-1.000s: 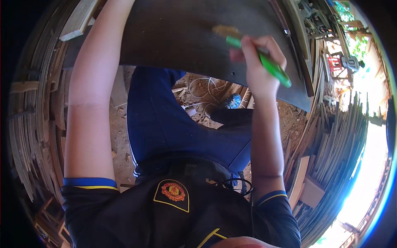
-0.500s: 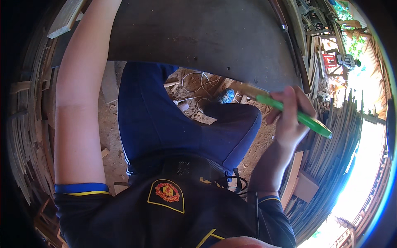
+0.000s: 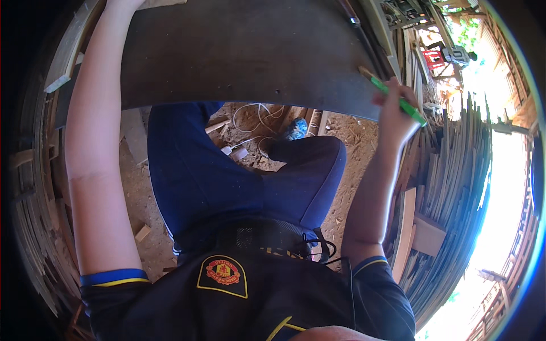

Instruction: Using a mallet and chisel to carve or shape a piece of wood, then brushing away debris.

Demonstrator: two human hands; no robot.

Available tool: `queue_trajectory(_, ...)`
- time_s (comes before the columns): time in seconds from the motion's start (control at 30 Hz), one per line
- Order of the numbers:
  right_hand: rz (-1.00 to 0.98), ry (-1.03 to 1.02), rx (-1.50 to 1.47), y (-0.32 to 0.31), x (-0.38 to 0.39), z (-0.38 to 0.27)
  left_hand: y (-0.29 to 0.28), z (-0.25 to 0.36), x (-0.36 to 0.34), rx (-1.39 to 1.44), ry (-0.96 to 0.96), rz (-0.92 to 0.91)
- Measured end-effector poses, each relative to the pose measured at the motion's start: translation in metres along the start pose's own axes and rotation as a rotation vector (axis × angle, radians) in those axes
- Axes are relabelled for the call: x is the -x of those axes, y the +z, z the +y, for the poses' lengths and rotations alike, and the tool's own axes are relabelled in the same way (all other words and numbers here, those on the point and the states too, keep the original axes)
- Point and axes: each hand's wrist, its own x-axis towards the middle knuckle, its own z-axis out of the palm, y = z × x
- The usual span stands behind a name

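My right hand [image 3: 396, 107] is closed around the green handle of a paintbrush [image 3: 408, 109]. Its tan bristle end points up and left, over the right edge of a large dark board [image 3: 244, 51]. The board lies across the upper part of the view, with small dark holes near its near edge. My left arm reaches up along the board's left side. Only the back of my left hand [image 3: 124, 3] shows at the top edge, and its fingers are out of sight.
A dark rod-like piece with a metal band [image 3: 355, 21] lies along the board's right side. Stacked wood strips [image 3: 449, 170] stand at the right. White cable [image 3: 245, 116] and wood scraps lie on the dirt floor. A person [image 3: 458, 55] is far off at upper right.
My right hand has moved up with the paintbrush, whose tip is now over the board's right edge. The board appears lower and further left in view.
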Motion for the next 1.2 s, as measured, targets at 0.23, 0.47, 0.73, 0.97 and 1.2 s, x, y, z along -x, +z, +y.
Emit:
queue_trajectory(0.23,-0.049,0.061,-0.298,-0.023,0.032,-0.059,-0.020,0.034,-0.007,0.481,-0.616,-0.199)
queue_trajectory(0.47,-0.155,-0.054,-0.343,0.005,0.016,-0.042,-0.022,0.035,-0.007,0.477,-0.626,-0.217)
queue_trajectory(0.73,-0.062,-0.035,-0.082,0.041,-0.034,-0.031,-0.008,0.023,-0.007,0.399,-0.570,-0.182)
queue_trajectory(0.97,0.039,0.108,-0.023,0.054,-0.069,-0.055,-0.009,-0.023,-0.015,-0.669,0.629,-0.098)
queue_trajectory(1.2,-0.179,0.030,-0.140,0.045,-0.049,-0.065,0.005,-0.028,-0.007,-0.619,0.576,0.186)
